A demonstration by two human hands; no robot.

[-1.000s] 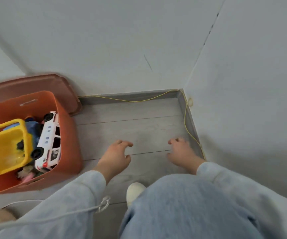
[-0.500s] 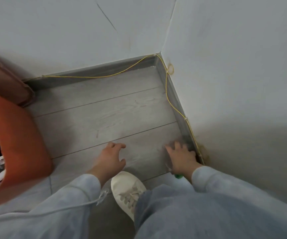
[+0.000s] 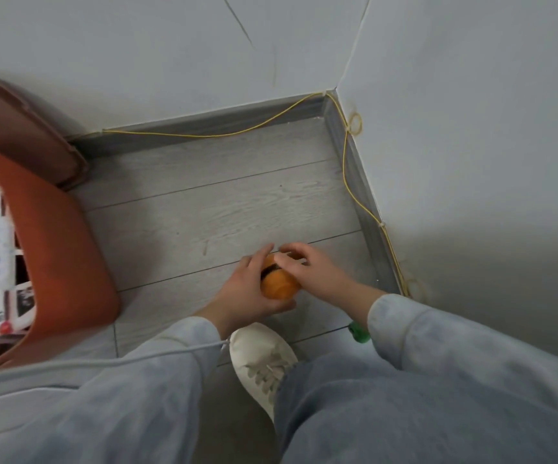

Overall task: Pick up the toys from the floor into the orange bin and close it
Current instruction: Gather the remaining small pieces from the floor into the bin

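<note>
Now orange toy (image 3: 279,287) clasped between both grips at floor (image 3: 203,209) level, just ahead of shoe (image 3: 261,358): left grip (image 3: 245,291) curled round side, right grip (image 3: 312,271) curled over top. Firm even squeeze advised; toy to be carried left, released inside orange bin (image 3: 70,262), well past rim.

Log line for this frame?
phase: pickup | left hand: grips orange toy | right hand: grips same toy | orange bin: open, lid off
</note>
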